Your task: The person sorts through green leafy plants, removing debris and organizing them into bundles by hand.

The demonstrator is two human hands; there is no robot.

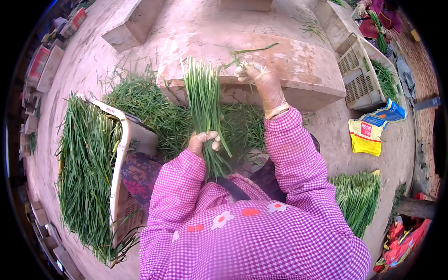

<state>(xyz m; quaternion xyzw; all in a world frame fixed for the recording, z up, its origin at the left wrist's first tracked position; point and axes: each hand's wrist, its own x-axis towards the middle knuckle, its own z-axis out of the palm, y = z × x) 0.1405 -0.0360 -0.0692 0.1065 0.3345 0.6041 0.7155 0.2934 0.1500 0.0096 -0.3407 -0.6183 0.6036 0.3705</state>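
Observation:
My left hand (204, 142), in a thin pale glove, grips a bundle of long green leafy stalks (204, 94), probably Chinese chives, near its lower end. The pale stem ends point up and away from me. To the right, my right hand (247, 71), gloved too, is closed with its fingertips pinched on a few loose green leaves (253, 50). These leaves stick out above a low stone block (301, 66). Cut and loose leaves (150, 105) lie heaped on the ground between me and the block.
At left a plastic crate (120, 147) is heaped with stalks (87, 168). More stalks (357, 199) stand at right, near a yellow and blue bag (367, 131). A second crate (358, 73) and a co-worker (385, 22) holding stalks are at upper right.

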